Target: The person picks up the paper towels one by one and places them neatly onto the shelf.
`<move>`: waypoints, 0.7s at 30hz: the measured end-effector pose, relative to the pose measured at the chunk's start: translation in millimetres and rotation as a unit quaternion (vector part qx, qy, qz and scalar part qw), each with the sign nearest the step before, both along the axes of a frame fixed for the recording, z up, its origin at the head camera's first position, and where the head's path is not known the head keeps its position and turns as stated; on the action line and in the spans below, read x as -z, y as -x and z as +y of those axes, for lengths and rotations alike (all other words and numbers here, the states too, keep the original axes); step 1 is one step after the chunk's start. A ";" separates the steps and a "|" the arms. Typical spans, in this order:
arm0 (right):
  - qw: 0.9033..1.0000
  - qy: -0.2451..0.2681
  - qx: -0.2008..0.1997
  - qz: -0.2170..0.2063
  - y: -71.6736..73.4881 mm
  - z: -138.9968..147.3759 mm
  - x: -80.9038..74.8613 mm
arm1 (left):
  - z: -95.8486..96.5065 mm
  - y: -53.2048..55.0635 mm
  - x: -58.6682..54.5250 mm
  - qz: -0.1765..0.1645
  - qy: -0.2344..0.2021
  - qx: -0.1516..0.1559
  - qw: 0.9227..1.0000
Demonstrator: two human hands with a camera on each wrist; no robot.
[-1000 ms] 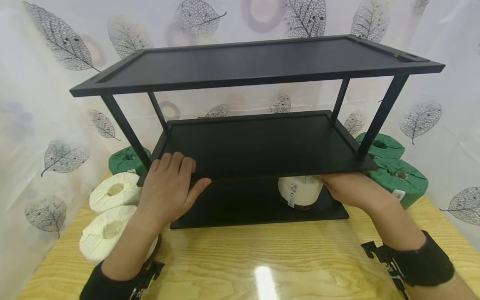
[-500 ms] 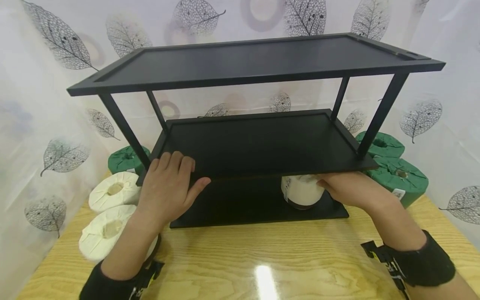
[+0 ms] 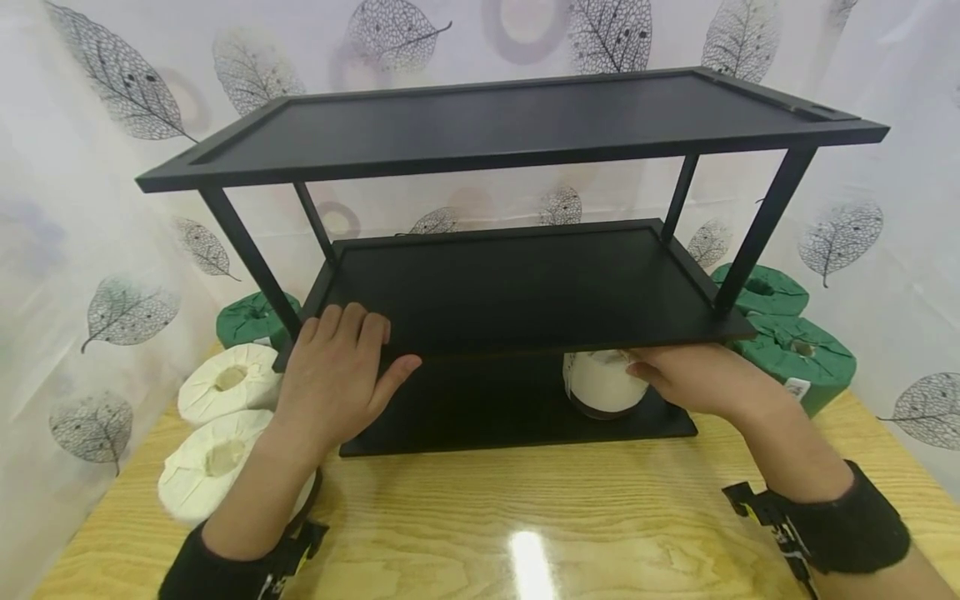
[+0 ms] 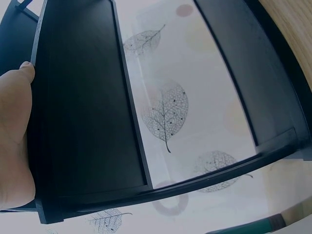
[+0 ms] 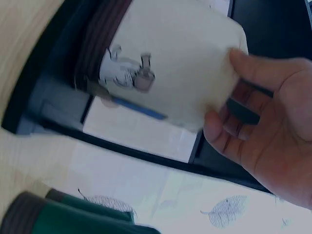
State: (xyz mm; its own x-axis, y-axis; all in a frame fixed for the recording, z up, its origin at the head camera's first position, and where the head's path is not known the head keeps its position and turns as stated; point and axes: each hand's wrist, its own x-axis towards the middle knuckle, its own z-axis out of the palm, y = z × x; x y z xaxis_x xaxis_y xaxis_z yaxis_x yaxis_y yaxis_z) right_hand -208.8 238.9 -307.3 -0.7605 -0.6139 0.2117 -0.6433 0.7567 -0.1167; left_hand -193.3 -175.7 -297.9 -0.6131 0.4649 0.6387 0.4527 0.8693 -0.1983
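Observation:
A black tiered rack (image 3: 495, 283) stands on the wooden table. My left hand (image 3: 330, 375) holds its middle shelf near the left front corner, fingers bent over the edge and thumb stretched along it; the fingertips are hidden. Under that shelf, a cream paper-wrapped roll (image 3: 603, 385) stands on the right part of the bottom board (image 3: 465, 408). Reaching in from the right, my right hand (image 3: 686, 375) pinches the roll near its top. In the right wrist view, thumb and fingers meet the wrapper at one end, and a printed drawing and dark lower band show.
Left of the rack, two cream rolls (image 3: 225, 454) and a green-wrapped roll (image 3: 253, 319) stand in a row. Two green rolls (image 3: 806, 354) are at the right. A leaf-patterned curtain (image 3: 480, 50) hangs behind. Wooden tabletop (image 3: 450, 517) lies in front.
The cream roll has turned, so its label has swung left and nearly out of sight; the roll sits slightly further right. My right thumb has shifted on it. The left hand stays put.

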 end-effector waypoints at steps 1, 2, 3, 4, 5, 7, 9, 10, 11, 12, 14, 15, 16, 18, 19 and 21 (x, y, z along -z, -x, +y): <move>1.000 0.003 0.002 -0.012 -0.3 1.4 -1.3 | -0.1 -0.1 0.0 -0.001 0.000 0.000 1.000; 1.000 0.004 0.006 -0.023 -0.9 2.9 -2.6 | -0.2 -0.2 0.1 -0.001 0.000 0.000 1.000; 0.999 0.007 0.009 -0.033 -1.5 4.6 -3.7 | -0.4 0.0 0.2 0.000 0.000 0.001 1.000; 0.999 0.013 0.014 -0.044 -2.5 6.1 -4.6 | -0.5 0.1 0.3 0.001 0.000 0.001 1.000; 0.998 0.024 0.020 -0.056 -3.2 7.2 -5.0 | -0.6 0.2 0.4 0.002 0.000 0.001 1.000; 0.997 0.038 0.025 -0.070 -4.4 8.4 -4.7 | -0.6 0.4 0.6 0.003 0.000 0.003 1.000; 0.996 0.047 0.030 -0.075 -4.7 9.0 -3.7 | -0.2 0.8 1.0 0.002 0.001 0.004 1.000; 0.995 0.052 0.032 -0.077 -4.8 8.9 -3.4 | -0.1 0.8 1.0 0.003 0.001 0.004 1.000; 0.995 0.054 0.032 -0.078 -4.7 8.7 -3.1 | -0.1 0.8 1.1 0.002 0.000 0.004 1.000; 0.995 0.052 0.032 -0.074 -4.7 8.4 -3.1 | -0.1 0.7 1.1 0.002 0.000 0.004 1.000; 0.996 0.048 0.034 -0.067 -4.6 8.1 -3.3 | -0.1 0.7 1.1 0.002 0.001 0.003 1.000; 0.996 0.046 0.034 -0.061 -4.6 7.9 -3.6 | -0.2 0.5 1.0 0.003 0.001 0.003 1.000; 0.997 0.045 0.033 -0.057 -4.5 7.5 -3.6 | -0.2 0.4 0.9 0.002 0.001 0.003 1.000; 0.997 0.041 0.034 -0.048 -4.0 7.2 -3.5 | -0.3 0.4 1.1 0.003 0.001 0.002 1.000; 0.998 0.040 0.034 -0.046 -3.7 7.1 -3.4 | -0.3 0.4 1.2 0.003 0.001 0.002 1.000; 0.998 0.036 0.035 -0.039 -2.9 6.9 -3.3 | -0.2 0.6 1.5 0.004 0.000 0.002 1.000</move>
State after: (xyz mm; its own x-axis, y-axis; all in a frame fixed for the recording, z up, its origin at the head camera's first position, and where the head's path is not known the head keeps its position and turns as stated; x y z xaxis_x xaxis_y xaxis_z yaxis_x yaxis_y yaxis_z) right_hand -205.9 245.8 -304.0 -0.8166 -0.5447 0.1911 -0.5765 0.7868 -0.2204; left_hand -193.9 -175.9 -299.4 -0.6064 0.4678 0.6430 0.4553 0.8672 -0.2016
